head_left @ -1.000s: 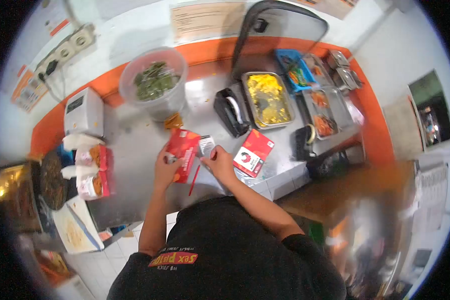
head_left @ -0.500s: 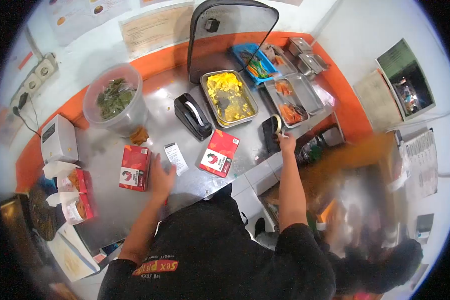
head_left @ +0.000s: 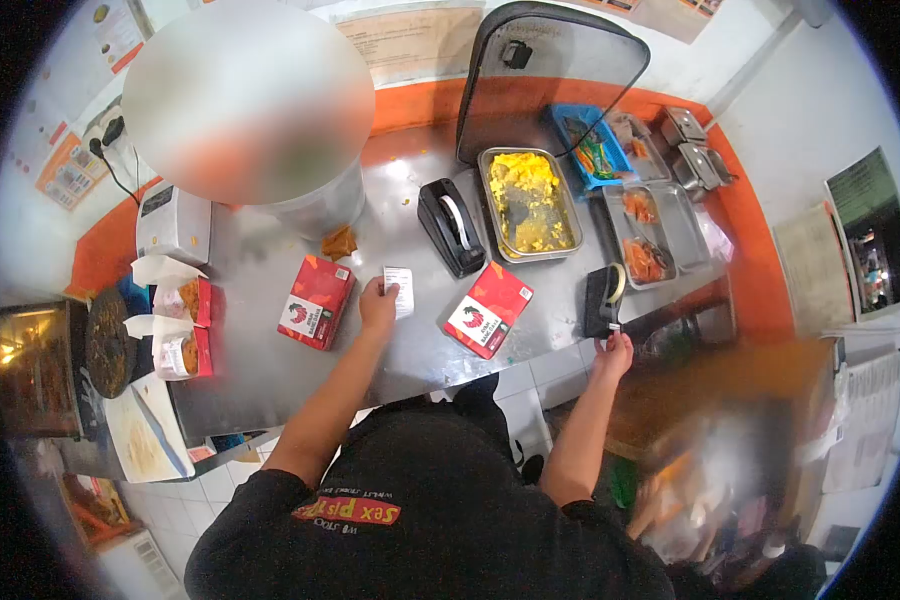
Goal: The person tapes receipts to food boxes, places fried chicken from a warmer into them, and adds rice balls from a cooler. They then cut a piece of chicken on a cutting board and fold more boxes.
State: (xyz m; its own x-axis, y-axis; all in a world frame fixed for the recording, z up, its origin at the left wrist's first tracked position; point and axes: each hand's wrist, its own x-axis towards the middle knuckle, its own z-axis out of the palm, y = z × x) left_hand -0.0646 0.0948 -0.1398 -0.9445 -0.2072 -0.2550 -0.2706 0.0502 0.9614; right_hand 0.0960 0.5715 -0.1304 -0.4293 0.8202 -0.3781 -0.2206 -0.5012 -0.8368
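My left hand [head_left: 378, 306] is closed on the left edge of a white printed receipt [head_left: 401, 288] over the steel table. On either side of it lie two red and white cardboard boxes, the left box [head_left: 316, 303] and the right box [head_left: 488, 310]. My right hand [head_left: 614, 354] has its fingers pinched at the near end of a small black tape dispenser [head_left: 597, 302], by its cutter, on the end of the tape. The tape itself is too thin to see clearly. A larger black dispenser [head_left: 450, 228] with a white roll stands behind the boxes.
At the back are a metal tray of yellow food [head_left: 530, 205], a blue basket [head_left: 592, 147] and metal trays with orange pieces [head_left: 642, 235]. Two open food boxes [head_left: 182, 347] and a white device [head_left: 173, 224] stand left. A blurred bucket [head_left: 320, 208] is behind. Another person [head_left: 690, 500] is at right.
My left hand has moved from beside the left box to the receipt and taken its edge. My right hand has drawn back toward me from the small dispenser's roll. The view has shifted.
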